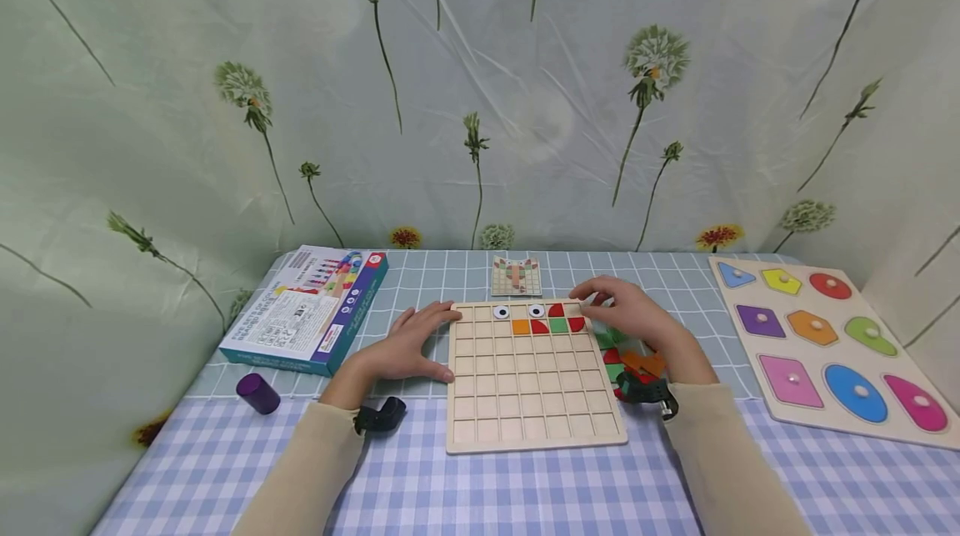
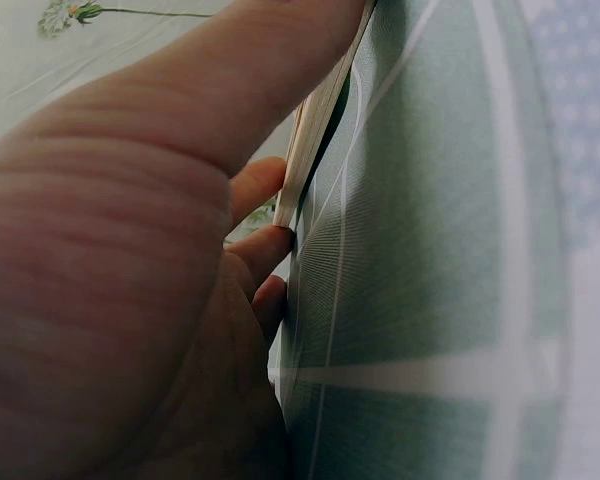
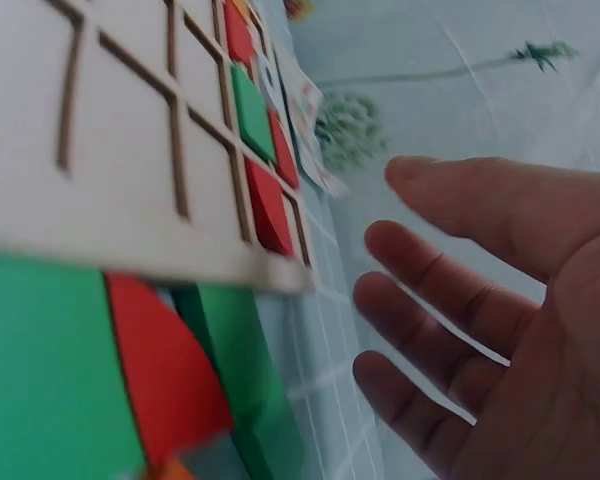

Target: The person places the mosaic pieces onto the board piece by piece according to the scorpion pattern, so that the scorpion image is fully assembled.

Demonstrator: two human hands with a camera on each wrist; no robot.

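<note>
A wooden grid board (image 1: 517, 390) lies flat in front of the person. In its top rows sit two eye pieces (image 1: 501, 313), an orange square (image 1: 521, 327), a green square (image 1: 558, 325) and several red rounded pieces (image 3: 269, 208). The left hand (image 1: 408, 346) rests along the board's left edge, fingertips and thumb touching its side. Over at the top right corner is the right hand (image 1: 628, 313), its fingers apart and slightly bent with nothing between them in the right wrist view. Loose green, red and orange pieces (image 1: 642, 364) lie beside the board, partly hidden under the right wrist.
Behind the board stands a small pattern card (image 1: 516, 277). A boxed game (image 1: 307, 311) and a purple cylinder (image 1: 258, 393) are at the left. To the right lies a knobbed shape puzzle (image 1: 817, 361). A flowered curtain (image 1: 525, 169) hangs behind the table.
</note>
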